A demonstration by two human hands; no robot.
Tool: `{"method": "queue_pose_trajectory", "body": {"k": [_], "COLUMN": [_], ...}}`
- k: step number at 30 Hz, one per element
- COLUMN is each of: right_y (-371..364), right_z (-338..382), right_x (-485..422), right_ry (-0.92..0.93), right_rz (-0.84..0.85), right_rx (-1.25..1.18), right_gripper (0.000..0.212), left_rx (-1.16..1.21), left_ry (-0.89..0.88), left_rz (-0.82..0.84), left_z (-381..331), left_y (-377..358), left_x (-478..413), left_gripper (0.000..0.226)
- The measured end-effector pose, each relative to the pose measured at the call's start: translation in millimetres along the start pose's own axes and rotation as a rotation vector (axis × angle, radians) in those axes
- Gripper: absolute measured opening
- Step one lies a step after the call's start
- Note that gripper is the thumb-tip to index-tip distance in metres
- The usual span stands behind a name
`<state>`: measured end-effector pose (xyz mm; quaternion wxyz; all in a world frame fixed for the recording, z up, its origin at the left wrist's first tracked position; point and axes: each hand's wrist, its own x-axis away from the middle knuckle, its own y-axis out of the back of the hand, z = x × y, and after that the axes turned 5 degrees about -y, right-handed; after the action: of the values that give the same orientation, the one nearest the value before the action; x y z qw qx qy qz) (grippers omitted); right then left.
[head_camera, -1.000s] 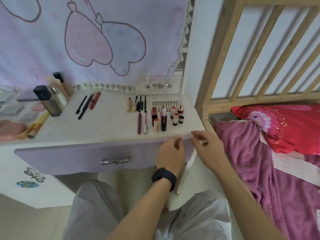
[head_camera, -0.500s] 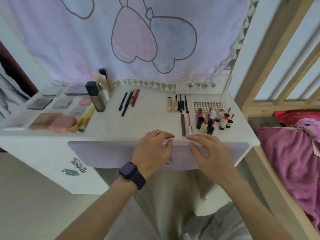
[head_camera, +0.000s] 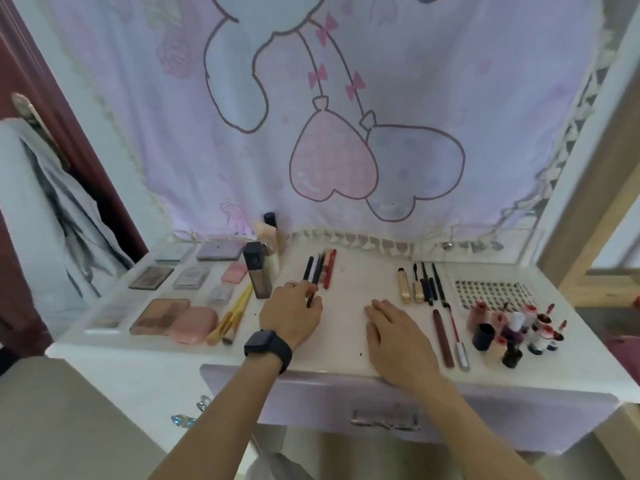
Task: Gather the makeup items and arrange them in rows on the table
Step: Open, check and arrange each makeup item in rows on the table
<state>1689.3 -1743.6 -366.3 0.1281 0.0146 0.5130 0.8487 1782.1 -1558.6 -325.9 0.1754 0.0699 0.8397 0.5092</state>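
From the head view, the left hand (head_camera: 290, 315) lies beside the pencil row (head_camera: 327, 271), its fingers curled over the near end of a black pencil (head_camera: 310, 301). It looks like a pinch, though the blur makes it hard to be sure the pencil is off the surface (head_camera: 349, 282). The right hand (head_camera: 394, 336) lies flat with straight fingers, holding nothing, on the bare middle of the surface.

The makeup already sits in groups: palettes (head_camera: 152, 277) and brushes (head_camera: 235, 313) to the left, gold tubes (head_camera: 404, 289) and dark liners right of centre, and small bottles (head_camera: 512, 332) clustered at the far right.

The step in hand seems to be squaring this one pencil with its neighbours. To do it well, slide it parallel to the others and bring its end level with theirs. Move it lightly so the adjoining pencils do not roll. Keep the wrist clear of the tall bottle (head_camera: 258, 275) standing just to the left.
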Motion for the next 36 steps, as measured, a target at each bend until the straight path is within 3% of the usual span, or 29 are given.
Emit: {"method": "queue_pose_trajectory", "body": {"k": [13, 18, 23, 29, 33, 36], "right_y": [-10, -10, -9, 0, 7, 11], "right_z": [-10, -11, -10, -11, -9, -9], "right_x": [-4, -4, -3, -3, -3, -5], "right_ry": [0.004, 0.010, 0.000, -0.118, -0.194, -0.219], "right_rz": [-0.070, -0.072, -0.049, -0.113, -0.159, -0.173], "right_rx": [-0.029, -0.042, -0.092, -0.406, -0.628, -0.721], "right_gripper": [0.048, 0.047, 0.046, 0.043, 0.049, 0.029], "left_rx": [-0.416, -0.436, -0.237, 0.408, 0.634, 0.692], "left_ry": [-0.046, -0.014, 0.110, 0.053, -0.029, -0.056], "left_rz": [0.136, 0.135, -0.011, -0.165, -0.102, -0.059], "left_z": [-19, -28, -31, -14, -5, -2], "left_y": [-25, -34, -25, -24, -27, -29], "left_x": [-74, -75, -55, 6, 27, 31], "left_gripper": [0.046, 0.049, 0.036, 0.010, 0.007, 0.006]}}
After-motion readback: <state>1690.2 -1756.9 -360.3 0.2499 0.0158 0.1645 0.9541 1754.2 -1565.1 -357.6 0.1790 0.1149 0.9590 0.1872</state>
